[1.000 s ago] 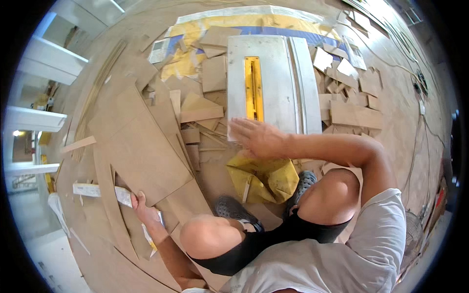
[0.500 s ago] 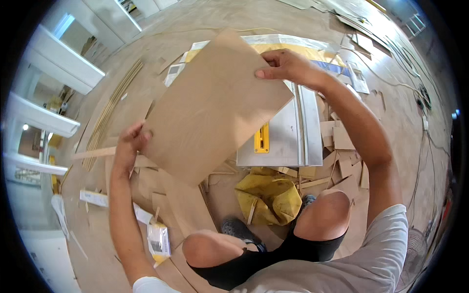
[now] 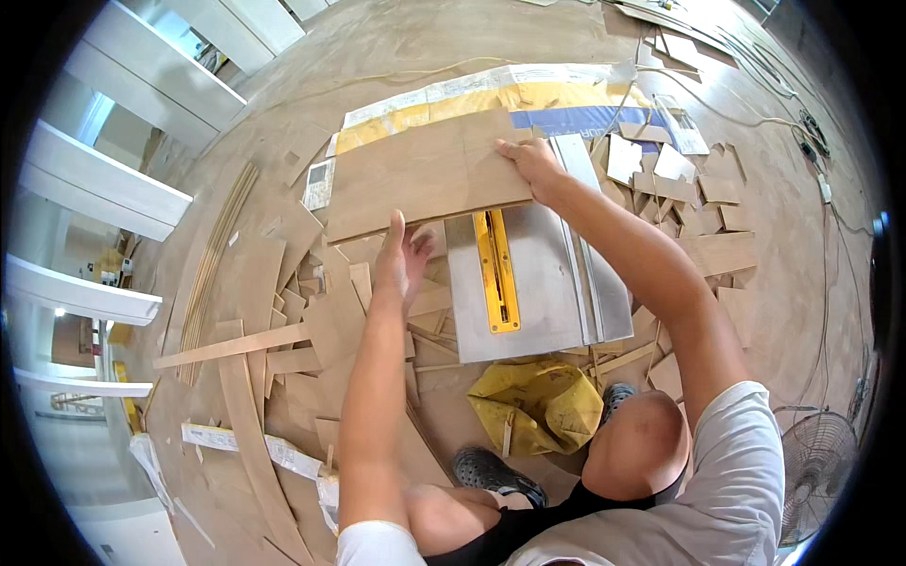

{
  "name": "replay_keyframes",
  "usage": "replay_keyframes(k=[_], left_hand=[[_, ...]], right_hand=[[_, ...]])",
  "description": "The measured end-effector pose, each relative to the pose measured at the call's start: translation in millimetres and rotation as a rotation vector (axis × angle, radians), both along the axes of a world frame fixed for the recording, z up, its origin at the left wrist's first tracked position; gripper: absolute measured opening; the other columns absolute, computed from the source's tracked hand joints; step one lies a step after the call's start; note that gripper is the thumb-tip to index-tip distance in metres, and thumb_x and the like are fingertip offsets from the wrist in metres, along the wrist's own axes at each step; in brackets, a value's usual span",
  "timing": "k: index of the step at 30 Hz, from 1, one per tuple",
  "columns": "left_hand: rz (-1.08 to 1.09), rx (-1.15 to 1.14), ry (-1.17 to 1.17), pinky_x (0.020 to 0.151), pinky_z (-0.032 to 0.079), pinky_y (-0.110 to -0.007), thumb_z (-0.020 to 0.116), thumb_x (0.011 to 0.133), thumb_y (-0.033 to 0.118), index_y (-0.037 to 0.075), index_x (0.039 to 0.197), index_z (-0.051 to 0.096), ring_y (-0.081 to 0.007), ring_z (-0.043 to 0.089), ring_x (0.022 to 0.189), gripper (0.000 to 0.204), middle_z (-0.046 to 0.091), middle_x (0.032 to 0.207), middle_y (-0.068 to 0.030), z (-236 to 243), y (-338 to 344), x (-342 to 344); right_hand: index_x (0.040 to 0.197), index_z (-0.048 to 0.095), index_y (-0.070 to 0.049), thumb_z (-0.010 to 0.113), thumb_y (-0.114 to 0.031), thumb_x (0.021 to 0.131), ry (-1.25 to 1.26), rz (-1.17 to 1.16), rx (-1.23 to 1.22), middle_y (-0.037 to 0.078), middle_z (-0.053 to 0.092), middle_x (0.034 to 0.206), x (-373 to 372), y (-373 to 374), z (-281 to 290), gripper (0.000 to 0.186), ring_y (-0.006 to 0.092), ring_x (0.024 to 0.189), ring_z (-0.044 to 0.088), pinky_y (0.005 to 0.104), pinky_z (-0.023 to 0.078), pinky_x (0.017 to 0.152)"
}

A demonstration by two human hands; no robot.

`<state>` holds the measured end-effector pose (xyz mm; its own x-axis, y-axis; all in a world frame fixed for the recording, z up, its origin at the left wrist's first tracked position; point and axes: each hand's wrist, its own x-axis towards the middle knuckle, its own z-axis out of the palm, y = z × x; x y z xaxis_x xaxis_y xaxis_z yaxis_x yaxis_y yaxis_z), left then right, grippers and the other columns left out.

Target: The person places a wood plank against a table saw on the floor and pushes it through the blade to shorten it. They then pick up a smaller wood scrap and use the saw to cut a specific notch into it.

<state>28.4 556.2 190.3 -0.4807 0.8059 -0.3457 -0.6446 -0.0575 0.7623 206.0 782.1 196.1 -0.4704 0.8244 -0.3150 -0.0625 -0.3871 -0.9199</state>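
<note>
A thin brown plywood panel point(image 3: 425, 170) lies slanted across the far part of a small table saw point(image 3: 547, 283) and reaches out past its left side. My right hand point(image 3: 538, 172) grips the panel at its right end, thumb on top. At the panel's near edge is my left hand point(image 3: 404, 264), fingers apart and thumb up; whether it touches the edge I cannot tell. The saw's yellow throat plate point(image 3: 497, 283) has a dark lengthwise slot, its far end covered by the panel. A metal fence rail point(image 3: 590, 269) runs along the saw top's right side.
Plywood offcuts point(image 3: 708, 250) litter the floor on both sides. A yellow sack point(image 3: 538, 406) sits below the saw, near my feet. Long thin strips point(image 3: 217, 274) lie at left, a wire fan point(image 3: 816, 472) stands at lower right, and cables point(image 3: 807, 132) trail at right.
The panel has turned and come down from a raised, tilted position onto the saw. My left hand has left its left corner and moved right to the near edge; my right hand keeps its grip.
</note>
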Motion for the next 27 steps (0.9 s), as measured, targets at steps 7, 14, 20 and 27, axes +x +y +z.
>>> replay_keyframes(k=[7,14,20,27], left_hand=[[0.287,0.000,-0.134,0.091,0.057,-0.035,0.082,0.088,0.017,0.003,0.122,0.061,-0.0231,0.066,0.103,0.042,0.068,0.116,-0.0083,-48,63,-12],[0.223,0.003,-0.090,0.096,0.057,-0.038,0.083,0.087,0.017,0.001,0.126,0.059,-0.0243,0.066,0.106,0.049,0.067,0.119,-0.0099,-70,65,-2],[0.279,0.028,-0.151,0.093,0.058,-0.040,0.082,0.088,0.015,0.001,0.124,0.059,-0.0239,0.066,0.107,0.045,0.067,0.119,-0.0102,-67,51,2],[0.234,-0.001,-0.092,0.098,0.055,-0.044,0.078,0.092,0.020,0.000,0.128,0.057,-0.0279,0.066,0.110,0.046,0.066,0.124,-0.0130,-83,75,16]], right_hand=[[0.087,0.074,0.000,0.058,-0.049,0.096,-0.950,0.164,1.053,0.020,0.075,0.091,-9,46,-3,0.052,0.0383,0.089,0.072,0.0495,0.055,0.081],[0.099,0.073,0.000,0.062,-0.037,0.096,-1.010,0.582,0.889,0.015,0.075,0.085,13,173,-45,0.039,0.0280,0.082,0.072,0.0440,0.055,0.077],[0.103,0.078,-0.006,0.063,-0.039,0.095,-1.019,0.882,0.365,0.010,0.074,0.093,-11,151,-39,0.037,0.0244,0.079,0.070,0.0460,0.055,0.065],[0.113,0.070,0.000,0.049,-0.033,0.102,-1.043,0.402,1.025,0.022,0.073,0.107,19,174,-56,0.040,0.0377,0.100,0.069,0.0461,0.052,0.092]])
